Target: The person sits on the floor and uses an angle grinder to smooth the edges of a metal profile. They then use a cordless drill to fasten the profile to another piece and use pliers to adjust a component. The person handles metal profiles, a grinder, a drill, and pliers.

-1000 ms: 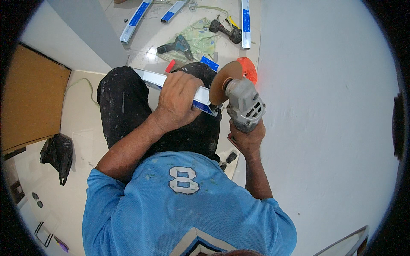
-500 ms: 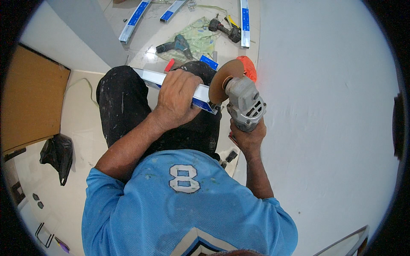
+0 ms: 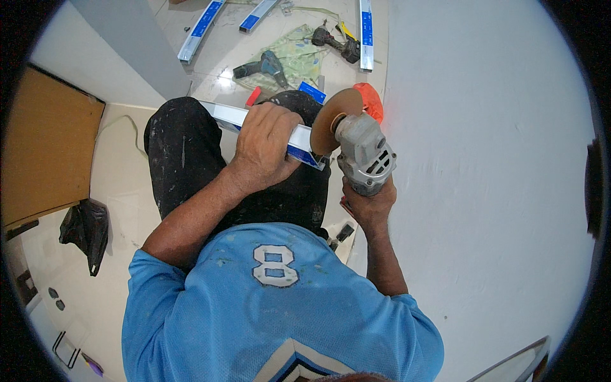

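My left hand (image 3: 267, 141) is closed over a white metal channel (image 3: 228, 116) with blue film along its side, which lies across my knees. Its near right end sticks out past my fingers. In my right hand (image 3: 371, 202) is a grey angle grinder (image 3: 364, 153), gripped by its body from below; the fingers are partly hidden behind it. The grinder's brown cutting disc (image 3: 335, 121) stands on edge against the channel near that end. Whether the disc is spinning I cannot tell.
A teal drill (image 3: 264, 69) lies on a green patterned cloth (image 3: 302, 48), with a dark cordless drill (image 3: 334, 44) beside it. More channels (image 3: 202, 28) lie farther off. A pale wall (image 3: 484, 159) rises close at my right. Left are a brown board (image 3: 54, 146) and a black plastic bag (image 3: 89, 232).
Almost nothing differs. The grinder and its disc have shifted very slightly left, still against the channel; both hands keep their grip.
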`<state>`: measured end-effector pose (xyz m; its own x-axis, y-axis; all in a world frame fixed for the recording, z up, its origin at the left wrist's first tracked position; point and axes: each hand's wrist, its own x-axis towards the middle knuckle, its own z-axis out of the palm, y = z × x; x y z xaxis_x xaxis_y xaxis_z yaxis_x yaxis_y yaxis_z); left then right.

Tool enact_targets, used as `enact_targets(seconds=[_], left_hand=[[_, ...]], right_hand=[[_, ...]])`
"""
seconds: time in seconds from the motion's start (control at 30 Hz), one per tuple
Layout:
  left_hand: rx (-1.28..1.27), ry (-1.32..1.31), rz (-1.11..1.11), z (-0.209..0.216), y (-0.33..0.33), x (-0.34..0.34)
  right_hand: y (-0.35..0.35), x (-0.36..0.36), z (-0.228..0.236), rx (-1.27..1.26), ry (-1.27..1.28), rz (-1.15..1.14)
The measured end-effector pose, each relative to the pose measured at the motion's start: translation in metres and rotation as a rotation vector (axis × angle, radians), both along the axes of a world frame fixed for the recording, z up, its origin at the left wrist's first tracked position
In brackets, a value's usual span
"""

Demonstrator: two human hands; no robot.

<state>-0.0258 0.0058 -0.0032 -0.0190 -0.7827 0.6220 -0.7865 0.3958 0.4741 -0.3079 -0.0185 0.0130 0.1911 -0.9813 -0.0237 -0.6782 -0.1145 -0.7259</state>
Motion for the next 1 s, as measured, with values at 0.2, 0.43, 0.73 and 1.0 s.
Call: enact_targets(seconds=[0.2, 0.43, 0.73, 1.0], left_hand=[[-0.001, 0.003, 0.003, 0.0005, 0.0004, -0.0008], [-0.016, 0.01, 0.01, 0.0001, -0.0003, -0.0012], [-0.037, 0.021, 0.003, -0.0021, -0.0008, -0.0016], [-0.015, 0.022, 0.006, -0.0046, -0.0011, -0.0019]], right_hand=[[0.0023, -0.0023, -0.0034, -0.027, 0.025, -0.021], [0.003, 0.0005, 0.0014, -0.027, -0.013, -0.01], [0.0045, 0.0025, 0.0034, -0.037, -0.006, -0.008], [0.0052, 0.0016, 0.0007, -0.066, -0.011, -0.009]])
